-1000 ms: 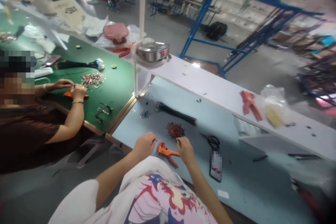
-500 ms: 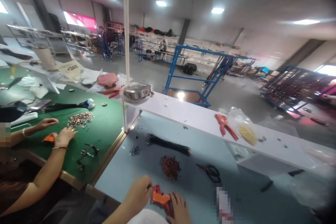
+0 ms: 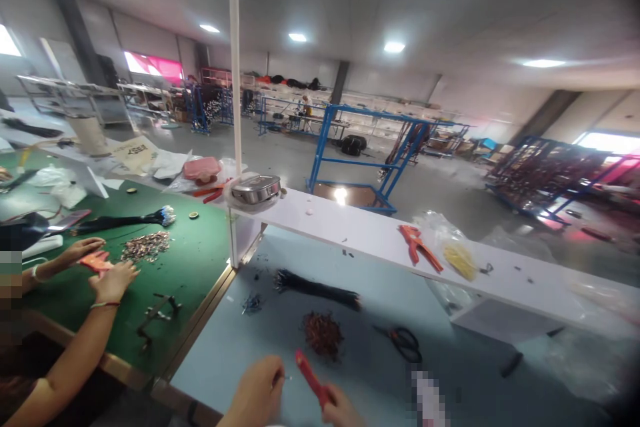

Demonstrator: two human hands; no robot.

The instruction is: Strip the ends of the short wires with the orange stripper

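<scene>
Pliers [image 3: 311,379] with an orange grip stand tilted in the right hand [image 3: 341,410], which is closed around their lower end at the bottom edge of the view. The left hand [image 3: 255,390] is just beside them, fingers pinched together; whatever they hold is too small to tell. Both hands are over a pale blue table [image 3: 215,373]. On it lie a bundle of black wires [image 3: 317,290], a heap of reddish metal bits [image 3: 323,335] and scissors [image 3: 404,344]. A second pair of orange pliers [image 3: 420,248] sits on a white shelf [image 3: 350,220]. At the green bench [image 3: 200,260] alongside, a co-worker's hands [image 3: 113,282] hold an orange tool [image 3: 95,262].
</scene>
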